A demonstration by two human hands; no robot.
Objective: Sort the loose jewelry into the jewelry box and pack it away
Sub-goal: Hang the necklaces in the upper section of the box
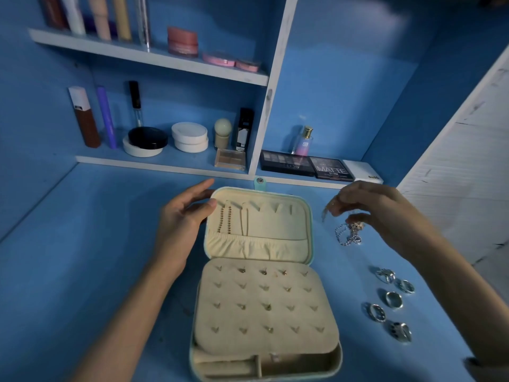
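An open jewelry box [308, 216] with cream lining lies in the middle of the blue surface. Two chains [225, 220] hang from hooks in its lid, and small studs sit on the earring panel [264, 307]. My left hand [183, 221] rests against the lid's left edge, thumb on the rim. My right hand [377, 208] hovers right of the box and pinches a thin gold chain [326, 212] between its fingertips. A silver chain [347, 235] lies bunched on the surface just under that hand. Several silver rings [392, 299] lie further right and nearer to me.
White shelves [170, 66] at the back carry bottles, jars and compacts. Eyeshadow palettes [305, 164], a perfume bottle [303, 140] and a white box [363, 172] sit on the low ledge behind the jewelry box. A white wall [462, 166] rises on the right.
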